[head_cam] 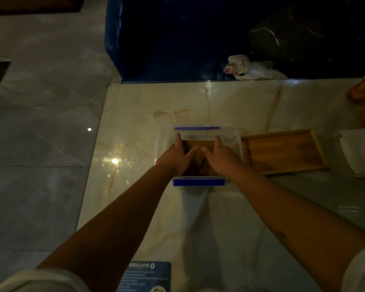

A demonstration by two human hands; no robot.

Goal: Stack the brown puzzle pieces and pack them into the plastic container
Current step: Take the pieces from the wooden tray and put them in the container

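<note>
A clear plastic container (232, 133) with blue clips at its near and far ends stands on the pale marble table. Inside it lies a stack of brown puzzle pieces (200, 144), mostly covered by my hands. My left hand (177, 154) grips the stack's left side, thumb pointing inward across the top. My right hand (219, 154) grips its right side the same way. Both hands reach down into the container. The lower part of the stack is hidden in shadow between my wrists.
A wooden tray (282, 152) lies just right of the container. A white bag (360, 152) stands at the right edge, crumpled plastic (244, 68) beyond the table's far edge. A dark blue card (150, 275) lies near me. Floor tiles drop off to the left.
</note>
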